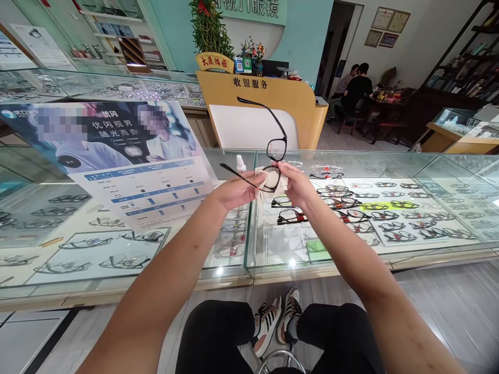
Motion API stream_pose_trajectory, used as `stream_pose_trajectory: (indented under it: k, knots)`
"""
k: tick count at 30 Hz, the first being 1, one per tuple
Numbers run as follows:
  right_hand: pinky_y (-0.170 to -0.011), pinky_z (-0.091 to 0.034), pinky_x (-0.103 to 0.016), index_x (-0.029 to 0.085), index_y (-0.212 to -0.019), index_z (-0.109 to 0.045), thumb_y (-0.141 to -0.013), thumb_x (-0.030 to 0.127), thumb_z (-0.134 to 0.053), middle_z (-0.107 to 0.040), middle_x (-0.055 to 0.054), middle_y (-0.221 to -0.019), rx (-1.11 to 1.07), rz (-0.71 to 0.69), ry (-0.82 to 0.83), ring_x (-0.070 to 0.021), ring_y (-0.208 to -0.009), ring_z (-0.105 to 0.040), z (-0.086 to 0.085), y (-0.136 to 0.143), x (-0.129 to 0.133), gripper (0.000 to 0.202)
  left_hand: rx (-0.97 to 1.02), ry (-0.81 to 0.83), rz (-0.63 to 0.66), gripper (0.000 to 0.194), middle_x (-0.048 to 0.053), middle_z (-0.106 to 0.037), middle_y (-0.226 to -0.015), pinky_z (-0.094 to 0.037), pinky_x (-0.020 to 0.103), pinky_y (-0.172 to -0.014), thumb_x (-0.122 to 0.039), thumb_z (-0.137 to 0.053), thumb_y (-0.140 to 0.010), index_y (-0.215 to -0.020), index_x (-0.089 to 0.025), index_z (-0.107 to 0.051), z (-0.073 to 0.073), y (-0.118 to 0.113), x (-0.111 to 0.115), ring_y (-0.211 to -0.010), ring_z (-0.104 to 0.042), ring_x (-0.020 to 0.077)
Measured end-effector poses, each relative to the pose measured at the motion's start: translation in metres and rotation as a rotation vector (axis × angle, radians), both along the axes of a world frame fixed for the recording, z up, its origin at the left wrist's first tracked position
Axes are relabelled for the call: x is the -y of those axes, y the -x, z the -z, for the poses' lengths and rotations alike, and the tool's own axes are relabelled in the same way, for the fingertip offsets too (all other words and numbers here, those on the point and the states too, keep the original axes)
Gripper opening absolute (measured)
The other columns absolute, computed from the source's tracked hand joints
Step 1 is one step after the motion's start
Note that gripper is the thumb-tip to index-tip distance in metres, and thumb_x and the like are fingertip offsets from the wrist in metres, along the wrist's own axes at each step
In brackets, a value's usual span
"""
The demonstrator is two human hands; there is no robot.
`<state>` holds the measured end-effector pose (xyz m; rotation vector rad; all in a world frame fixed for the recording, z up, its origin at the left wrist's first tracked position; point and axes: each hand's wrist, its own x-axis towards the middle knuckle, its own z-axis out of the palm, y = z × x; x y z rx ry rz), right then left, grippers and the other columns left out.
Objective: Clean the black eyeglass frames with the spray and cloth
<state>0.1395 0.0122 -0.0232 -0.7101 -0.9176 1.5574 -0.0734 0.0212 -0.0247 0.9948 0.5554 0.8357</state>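
Observation:
A pair of black-framed eyeglasses (pixel 286 136) is held up above the glass counter, tilted with one lens over the other and both temple arms unfolded. My right hand (pixel 299 184) grips the frame near the bridge, thumb and fingers closed. A cream cloth (pixel 260 179) is bunched around the lower lens, between the two hands. Closed on this cloth at the lower lens's left side is my left hand (pixel 238 192); one temple arm passes over its fingers. Some fingertips are hidden behind the cloth and lens. Just behind my left hand stands a white spray bottle (pixel 240 163).
Below my hands, the glass display counter (pixel 251 218) holds rows of eyeglasses (pixel 401 236). A printed poster sheet (pixel 156 171) stands on its left. Beyond are a wooden cashier desk (pixel 268 85) and a seated person (pixel 356 88) at the back right.

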Motion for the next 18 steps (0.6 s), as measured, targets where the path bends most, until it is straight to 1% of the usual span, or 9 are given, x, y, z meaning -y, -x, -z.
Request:
stream_pose_trajectory:
  k: [3, 6, 9, 12, 15, 17, 18]
  knots:
    - [-0.098, -0.060, -0.035, 0.026, -0.091, -0.088, -0.061, 0.049, -0.110, -0.089, -0.002, -0.110, 0.006, -0.003, -0.010, -0.0239, -0.112, -0.076, 0.000, 0.000, 0.000, 0.044, -0.078, -0.040, 0.024, 0.038, 0.005, -0.076, -0.084, -0.060, 0.027, -0.071, -0.044, -0.105, -0.082, -0.093, -0.014, -0.083, -0.007, 0.004, 0.002, -0.075, -0.072, 0.0156]
    - [-0.098, -0.061, -0.036, 0.027, -0.091, -0.087, -0.061, 0.050, -0.110, -0.088, -0.002, -0.110, 0.013, -0.013, -0.006, -0.0239, -0.110, -0.076, 0.000, 0.002, 0.001, 0.044, -0.087, -0.055, 0.031, 0.035, 0.007, -0.079, -0.089, -0.061, 0.029, -0.074, -0.042, -0.102, -0.086, -0.100, -0.015, -0.086, -0.010, 0.006, 0.004, -0.079, -0.074, 0.0178]
    - [-0.094, -0.060, -0.037, 0.027, -0.091, -0.087, -0.061, 0.052, -0.110, -0.088, -0.002, -0.111, 0.026, -0.025, 0.002, -0.0238, -0.106, -0.077, -0.001, 0.004, 0.003, 0.046, -0.099, -0.054, 0.058, 0.035, 0.007, -0.078, -0.089, -0.059, 0.030, -0.072, -0.043, -0.102, -0.085, -0.097, -0.014, -0.084, -0.010, 0.006, 0.005, -0.080, -0.074, 0.0195]
    - [-0.089, -0.059, -0.036, 0.027, -0.089, -0.087, -0.056, 0.056, -0.112, -0.088, -0.002, -0.110, 0.038, -0.010, -0.003, -0.0221, -0.099, -0.075, -0.002, 0.005, 0.006, 0.051, -0.138, -0.035, 0.027, 0.033, 0.005, -0.076, -0.084, -0.057, 0.030, -0.071, -0.041, -0.102, -0.085, -0.090, -0.016, -0.081, -0.010, 0.006, 0.005, -0.076, -0.071, 0.0185]
    - [-0.089, -0.058, -0.034, 0.026, -0.085, -0.088, -0.052, 0.058, -0.113, -0.088, -0.001, -0.106, 0.043, 0.026, -0.025, -0.0204, -0.096, -0.073, -0.003, 0.004, 0.007, 0.052, -0.158, -0.030, 0.024, 0.034, 0.006, -0.077, -0.087, -0.059, 0.032, -0.075, -0.044, -0.101, -0.085, -0.094, -0.017, -0.082, -0.013, 0.006, 0.005, -0.079, -0.072, 0.0204]
    - [-0.089, -0.056, -0.033, 0.026, -0.083, -0.088, -0.053, 0.058, -0.112, -0.088, -0.001, -0.105, 0.064, 0.042, -0.050, -0.0203, -0.098, -0.073, -0.004, 0.002, 0.006, 0.050, -0.162, -0.055, 0.049, 0.036, 0.008, -0.079, -0.089, -0.060, 0.034, -0.076, -0.047, -0.099, -0.086, -0.095, -0.017, -0.082, -0.015, 0.006, 0.004, -0.080, -0.074, 0.0228]
    - [-0.090, -0.056, -0.034, 0.026, -0.083, -0.087, -0.054, 0.058, -0.111, -0.088, -0.001, -0.105, 0.082, 0.049, -0.064, -0.0207, -0.100, -0.073, -0.005, 0.001, 0.005, 0.049, -0.156, -0.080, 0.044, 0.034, 0.009, -0.079, -0.089, -0.060, 0.035, -0.075, -0.045, -0.098, -0.087, -0.094, -0.017, -0.081, -0.016, 0.007, 0.004, -0.080, -0.074, 0.0237]
